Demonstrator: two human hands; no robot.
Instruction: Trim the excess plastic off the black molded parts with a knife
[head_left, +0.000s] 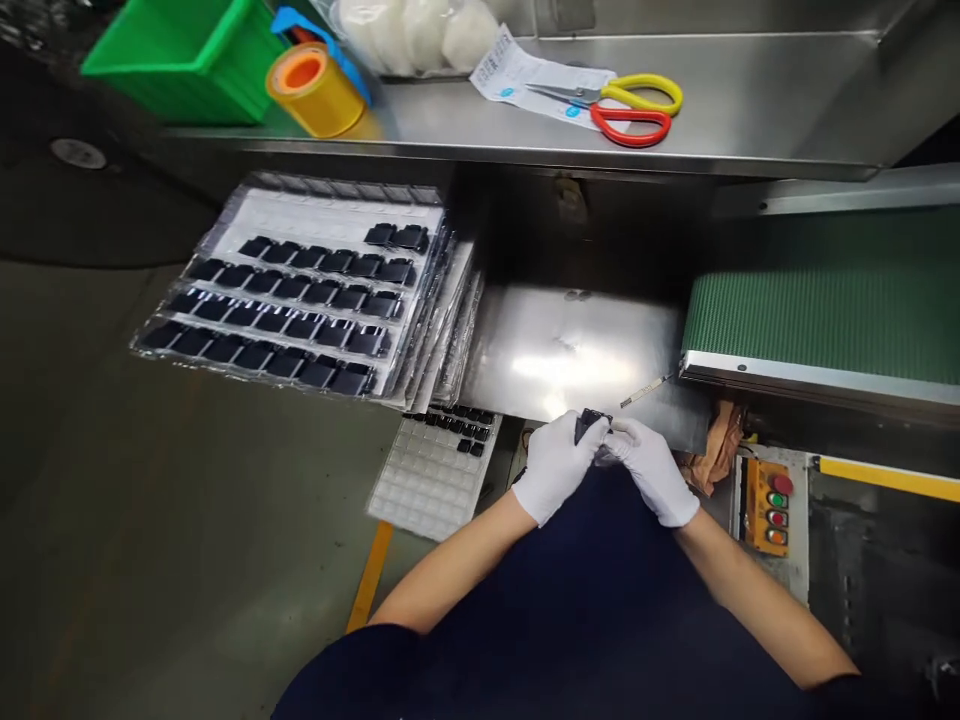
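My left hand (556, 465), in a white glove, is closed round a small black plastic part (592, 422), its thumb lying over the near side. My right hand (654, 470), gloved too, has its fingers bent together at the part's right edge; the fingertips are partly hidden. Both hands are close to my body, at the near edge of a metal work surface (510, 350). On that surface, just beyond my right hand, lies a slim pen-like tool (643, 391). To the left, a stack of clear plastic trays (292, 215) carries rows of similar black parts (291, 286).
A lower tray (427, 480) sits under the stack. The shelf (727, 90) behind holds scissors (637, 108), a yellow tape roll (319, 95) and a green bin (187, 60). On the right are a green conveyor belt (825, 320), brown paper (718, 450) and a button box (769, 508).
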